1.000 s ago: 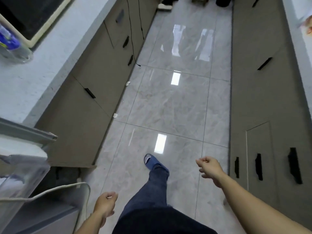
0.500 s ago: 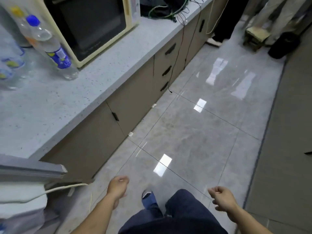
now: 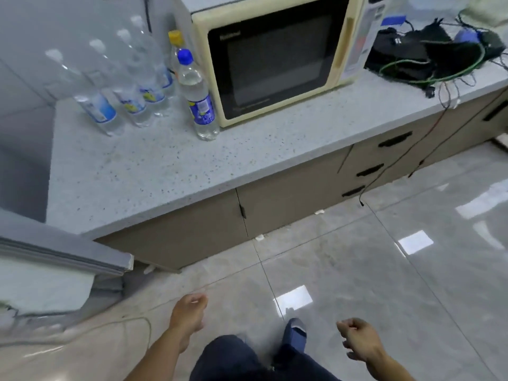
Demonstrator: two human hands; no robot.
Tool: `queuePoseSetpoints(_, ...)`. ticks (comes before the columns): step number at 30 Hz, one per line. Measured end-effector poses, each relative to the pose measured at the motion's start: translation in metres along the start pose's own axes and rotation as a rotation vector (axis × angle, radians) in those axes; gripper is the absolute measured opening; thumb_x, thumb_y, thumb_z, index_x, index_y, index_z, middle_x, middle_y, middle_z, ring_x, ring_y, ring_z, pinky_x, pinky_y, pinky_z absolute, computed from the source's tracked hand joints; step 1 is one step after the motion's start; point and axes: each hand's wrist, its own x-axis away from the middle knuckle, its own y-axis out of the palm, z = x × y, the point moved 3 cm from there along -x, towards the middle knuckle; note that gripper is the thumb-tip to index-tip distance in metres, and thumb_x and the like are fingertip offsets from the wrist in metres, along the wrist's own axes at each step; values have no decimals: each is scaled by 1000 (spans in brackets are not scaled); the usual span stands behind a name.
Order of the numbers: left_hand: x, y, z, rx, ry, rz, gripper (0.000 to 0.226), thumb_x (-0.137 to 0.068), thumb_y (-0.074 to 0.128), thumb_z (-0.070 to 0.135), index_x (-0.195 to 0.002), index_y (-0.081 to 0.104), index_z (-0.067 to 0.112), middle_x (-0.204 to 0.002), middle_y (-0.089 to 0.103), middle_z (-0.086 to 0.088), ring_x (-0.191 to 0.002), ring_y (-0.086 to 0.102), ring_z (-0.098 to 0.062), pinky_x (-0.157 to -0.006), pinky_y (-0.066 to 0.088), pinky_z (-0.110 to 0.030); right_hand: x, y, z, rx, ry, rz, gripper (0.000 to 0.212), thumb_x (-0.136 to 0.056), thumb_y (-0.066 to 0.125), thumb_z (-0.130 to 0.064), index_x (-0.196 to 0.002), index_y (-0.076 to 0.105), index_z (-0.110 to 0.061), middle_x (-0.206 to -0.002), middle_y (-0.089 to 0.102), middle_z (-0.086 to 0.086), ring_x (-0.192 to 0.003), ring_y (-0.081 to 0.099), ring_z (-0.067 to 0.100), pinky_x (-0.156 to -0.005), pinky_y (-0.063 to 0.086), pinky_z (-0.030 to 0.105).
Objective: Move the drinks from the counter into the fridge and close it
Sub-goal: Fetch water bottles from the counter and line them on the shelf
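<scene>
Through the head camera I saw my own two arms bare to the lower frame edge, no sleeves, watch or rings showing on the left hand (image 3: 189, 312) or the right hand (image 3: 360, 339). I wore dark navy trousers (image 3: 233, 358) and a blue open-toed slipper (image 3: 295, 332) with a grey insole.

We cannot read any words here. The microwave (image 3: 277, 61) at the top middle has a small brand name on its door's upper left corner, but it is too blurry. The blue labels on the bottles (image 3: 202, 105) at the upper left are blurry too.
</scene>
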Motion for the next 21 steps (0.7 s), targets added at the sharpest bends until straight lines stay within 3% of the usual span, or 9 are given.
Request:
queuePoseSetpoints(5, 11, -1, -3, 216, -84, 186, 15, -95, 61, 21, -108, 64, 14, -96, 62, -7, -76, 61, -24, -69, 54, -35, -30, 22, -105, 155, -147, -146, 16, -89, 65, -22, -78, 59, -12, -58, 46, 3, -51, 38, 18, -47, 34, 22)
queuePoseSetpoints(10, 3, -6, 9, 375, -103, 333, 12, -92, 65, 20, -104, 67, 15, -94, 66, -10, -75, 63, -25, -59, 55, -32, -13, 76, -212, 237, -360, -256, 6, -90, 63, -14, -89, 66, -8, -74, 63, 4, -65, 55, 19, -56, 48, 29)
queuePoseSetpoints(12, -9, -11, 20, 397, -34, 375, 13, -91, 67, 16, -103, 69, 15, -87, 69, -11, -71, 64, -25, -61, 59, -38, 3, 102, -253, 248, -478, -309, 8, -92, 63, -14, -92, 67, -7, -84, 67, 8, -75, 61, 21, -66, 53, 34)
queuePoseSetpoints(15, -24, -24, 59, 439, 76, 385, 12, -93, 64, 16, -102, 69, 21, -94, 69, -8, -76, 65, -20, -57, 57, -33, 35, 138, -311, 258, -647, -378, 6, -93, 66, -18, -93, 67, -13, -89, 68, 6, -86, 65, 21, -84, 55, 38)
queuePoseSetpoints(19, -33, -48, 137, 497, 303, 365, 15, -96, 60, 22, -99, 64, 35, -104, 69, 4, -93, 67, -15, -80, 59, -40, 77, 180, -385, 255, -850, -467, 4, -91, 69, -21, -94, 68, -19, -76, 61, -4, -71, 58, 11, -70, 52, 30)
queuePoseSetpoints(21, -32, -64, 177, 539, 406, 369, 15, -96, 60, 26, -101, 64, 40, -106, 68, 11, -96, 67, -6, -74, 59, -28, 93, 201, -420, 258, -942, -495, 2, -91, 69, -21, -93, 68, -21, -74, 59, -6, -67, 56, 7, -65, 51, 27)
